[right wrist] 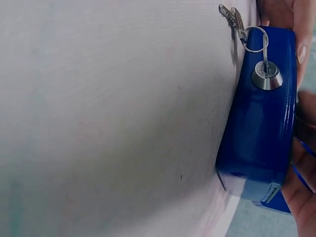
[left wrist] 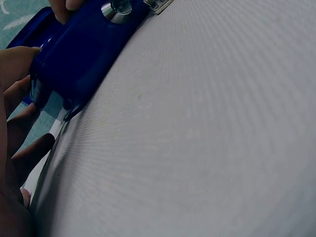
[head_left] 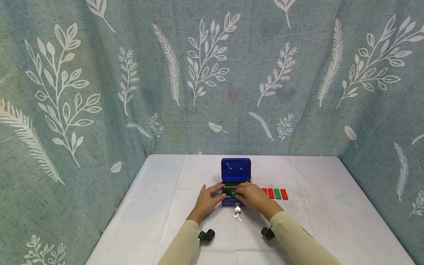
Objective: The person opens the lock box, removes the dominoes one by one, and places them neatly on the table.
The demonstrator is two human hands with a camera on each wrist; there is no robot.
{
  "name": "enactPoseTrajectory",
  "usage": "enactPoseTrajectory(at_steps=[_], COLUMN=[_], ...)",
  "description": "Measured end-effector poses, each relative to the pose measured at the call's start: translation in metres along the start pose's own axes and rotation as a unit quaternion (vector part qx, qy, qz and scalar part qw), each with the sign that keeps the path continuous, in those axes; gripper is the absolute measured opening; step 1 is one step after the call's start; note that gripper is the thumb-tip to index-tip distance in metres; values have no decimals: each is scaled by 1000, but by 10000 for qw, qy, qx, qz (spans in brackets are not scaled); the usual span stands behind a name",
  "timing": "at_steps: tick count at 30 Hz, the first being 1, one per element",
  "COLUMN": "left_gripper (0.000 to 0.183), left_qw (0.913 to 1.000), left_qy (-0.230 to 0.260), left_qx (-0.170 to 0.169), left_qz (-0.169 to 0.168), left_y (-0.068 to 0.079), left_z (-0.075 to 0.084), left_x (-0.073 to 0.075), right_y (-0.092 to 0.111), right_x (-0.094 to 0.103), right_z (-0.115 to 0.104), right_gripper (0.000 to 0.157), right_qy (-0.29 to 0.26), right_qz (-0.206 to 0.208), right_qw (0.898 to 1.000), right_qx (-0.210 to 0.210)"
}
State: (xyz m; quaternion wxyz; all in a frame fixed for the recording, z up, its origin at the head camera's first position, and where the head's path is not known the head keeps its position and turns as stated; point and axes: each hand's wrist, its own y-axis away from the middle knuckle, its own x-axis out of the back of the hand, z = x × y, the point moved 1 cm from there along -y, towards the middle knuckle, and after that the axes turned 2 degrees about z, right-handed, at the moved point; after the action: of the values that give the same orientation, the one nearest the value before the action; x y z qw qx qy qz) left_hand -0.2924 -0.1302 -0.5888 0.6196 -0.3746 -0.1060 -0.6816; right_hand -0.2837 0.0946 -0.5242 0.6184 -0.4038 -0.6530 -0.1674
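Observation:
A small blue cash box [head_left: 236, 169] stands with its lid raised, a dark divided tray inside. My left hand [head_left: 207, 198] rests against the box's left side, fingers extended and thumb at the front rim; the left wrist view shows those fingers [left wrist: 22, 126] spread along the box's end. My right hand [head_left: 253, 195] reaches over the right part of the tray with bent fingertips down in it. Close to these fingertips a bit of blue [head_left: 234, 196] shows in a front compartment. Whether the right fingers pinch something I cannot tell, since the hand covers it.
Keys on a ring [right wrist: 244, 32] hang from the lock [right wrist: 267, 75] on the box front. Right of the box, red tiles [head_left: 284, 194] and a green tile [head_left: 277, 194] lie in a row, partly behind my right hand. A patterned curtain [head_left: 212, 73] encloses the white table [head_left: 159, 198].

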Motion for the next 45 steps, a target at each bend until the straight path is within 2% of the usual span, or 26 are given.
enactPoseTrajectory(at_steps=[6,13,18,21,26,33,45], left_gripper=[48,49,49,50,50,49,48], left_qw=[10000,10000,9999,9999,9999,9999,10000], left_qy=[-23,-13,53,135,86,24,44], left_qx=[-10,-29,-108,-38,11,81,1], left_qz=[-14,-64,-19,-42,-76,-77,-23], left_y=[0,1,-1,-1,-1,-2,0], left_z=[1,0,1,2,1,-1,1], left_x=[0,0,0,1,1,0,0], right_y=[7,7,5,4,0,-4,-6], right_x=[4,2,2,2,4,6,7], right_z=[-2,-2,0,0,-2,-5,-6], right_gripper=[28,24,18,12,6,11,10], right_qy=[-80,-1,-185,-319,-445,-357,-370], right_qz=[-272,-375,-260,-191,-268,-344,-583], right_qw=[9996,9993,9994,9991,9977,9972,9957], right_qx=[-15,-66,-150,-217,-433,-560,-625])
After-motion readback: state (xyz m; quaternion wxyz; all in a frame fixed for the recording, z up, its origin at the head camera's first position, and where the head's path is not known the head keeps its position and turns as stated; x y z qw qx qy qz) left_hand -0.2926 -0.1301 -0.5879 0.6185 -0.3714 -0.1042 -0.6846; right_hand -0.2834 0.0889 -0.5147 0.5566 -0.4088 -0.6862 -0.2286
